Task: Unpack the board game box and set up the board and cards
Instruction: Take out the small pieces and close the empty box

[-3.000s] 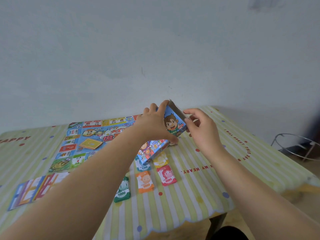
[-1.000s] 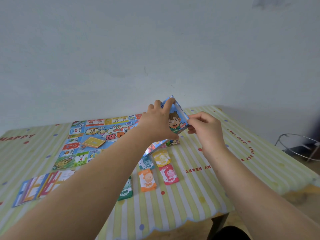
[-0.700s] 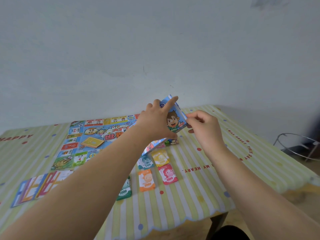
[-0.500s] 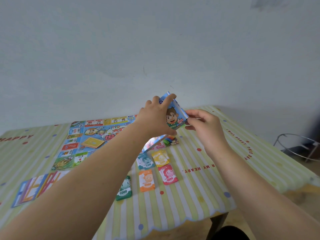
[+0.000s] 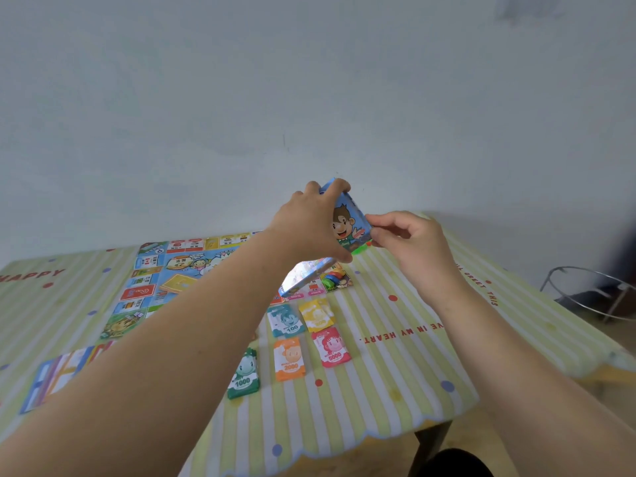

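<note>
Striped green tabletop (image 5: 378, 390). Board (image 5: 192, 266), unfolded, at 10 o'clock. Box (image 5: 347, 225), raised and tilted at centre: left hand (image 5: 306, 228) grip wraps it, right hand (image 5: 409, 239) grip pinches its 3 o'clock corner. Contents hidden; best tipped slowly, mouth low. Money cards (image 5: 303, 339), sorted stacks, at 6 o'clock. Coloured pieces (image 5: 334, 278) beneath the box.

board (image 5: 151, 280) left on table (image 5: 395, 390); money cards (image 5: 303, 339) right

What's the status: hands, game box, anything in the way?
Left hand grips game box, tilted, off the table. Right hand pinches its right edge. Coloured pieces lie beneath it.
</note>
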A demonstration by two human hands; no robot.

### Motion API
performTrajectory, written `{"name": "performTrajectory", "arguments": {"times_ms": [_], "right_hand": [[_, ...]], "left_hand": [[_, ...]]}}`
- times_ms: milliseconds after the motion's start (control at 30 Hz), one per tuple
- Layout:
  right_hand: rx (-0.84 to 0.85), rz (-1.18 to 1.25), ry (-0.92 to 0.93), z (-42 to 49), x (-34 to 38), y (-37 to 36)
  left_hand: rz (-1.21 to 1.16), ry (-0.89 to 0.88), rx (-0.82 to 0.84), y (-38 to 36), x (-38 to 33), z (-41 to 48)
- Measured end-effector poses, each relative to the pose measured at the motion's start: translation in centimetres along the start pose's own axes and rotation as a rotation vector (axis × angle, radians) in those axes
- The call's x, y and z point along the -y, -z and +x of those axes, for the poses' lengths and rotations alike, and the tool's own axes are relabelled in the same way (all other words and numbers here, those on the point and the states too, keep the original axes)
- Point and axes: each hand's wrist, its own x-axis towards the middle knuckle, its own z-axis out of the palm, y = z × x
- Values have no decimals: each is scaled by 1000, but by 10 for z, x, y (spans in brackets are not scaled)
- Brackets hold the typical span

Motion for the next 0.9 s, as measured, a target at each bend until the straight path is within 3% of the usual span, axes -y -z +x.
{"name": "performTrajectory", "arguments": {"times_ms": [467,633,767,900], "right_hand": [[-39,66,-57,-5,-3,-6],[-72,209,-112,-3,-1,-2],[-94,-77,48,-3,-5,0],[-106,-540,426,-5,-15,2]], "left_hand": [[-20,6,13,-5,-7,5],[43,-38,6,-4,-7,5],[75,-73,38,-4,-7,6],[143,-68,95,-2,-3,7]]}}
